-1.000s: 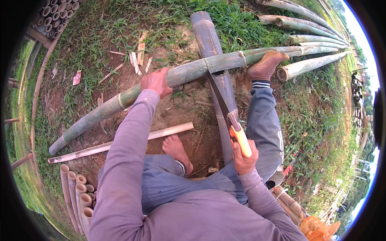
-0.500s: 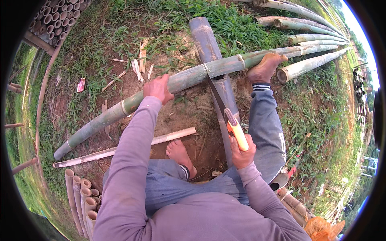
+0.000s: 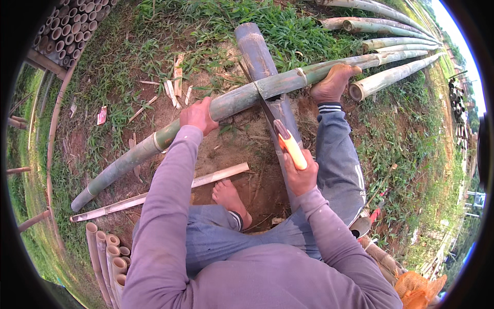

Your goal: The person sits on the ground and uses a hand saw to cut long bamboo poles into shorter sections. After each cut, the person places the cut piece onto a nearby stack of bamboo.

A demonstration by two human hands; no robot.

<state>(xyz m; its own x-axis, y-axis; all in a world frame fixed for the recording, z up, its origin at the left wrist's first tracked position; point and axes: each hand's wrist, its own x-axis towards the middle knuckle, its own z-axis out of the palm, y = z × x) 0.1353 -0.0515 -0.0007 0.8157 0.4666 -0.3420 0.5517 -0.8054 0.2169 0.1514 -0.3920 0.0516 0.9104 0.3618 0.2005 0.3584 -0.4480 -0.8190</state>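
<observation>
A long green bamboo pole (image 3: pixel 234 102) slants across the view from lower left to upper right, resting on a thicker grey bamboo post (image 3: pixel 256 51) under it. My left hand (image 3: pixel 198 116) is wrapped over the pole, left of the cut. In my right hand (image 3: pixel 302 174) is the orange-and-yellow handle of a hand saw (image 3: pixel 269 114). Its dark blade sits in a narrow slot across the pole, and its tip sticks out on the far side. My bare right foot (image 3: pixel 335 84) presses on the pole to the right of the cut.
Several bamboo poles (image 3: pixel 393 77) lie at the upper right. Short cut tubes (image 3: pixel 114 252) stand at lower left, and a stack of tubes (image 3: pixel 64 31) fills the upper left. A split bamboo strip (image 3: pixel 221 175) lies by my left foot (image 3: pixel 226 198). Bamboo scraps (image 3: pixel 171 92) litter the ground.
My right hand and the saw have moved forward and slightly left, pushing more of the blade out beyond the pole. My left hand still grips the pole. The whole view has shifted slightly.
</observation>
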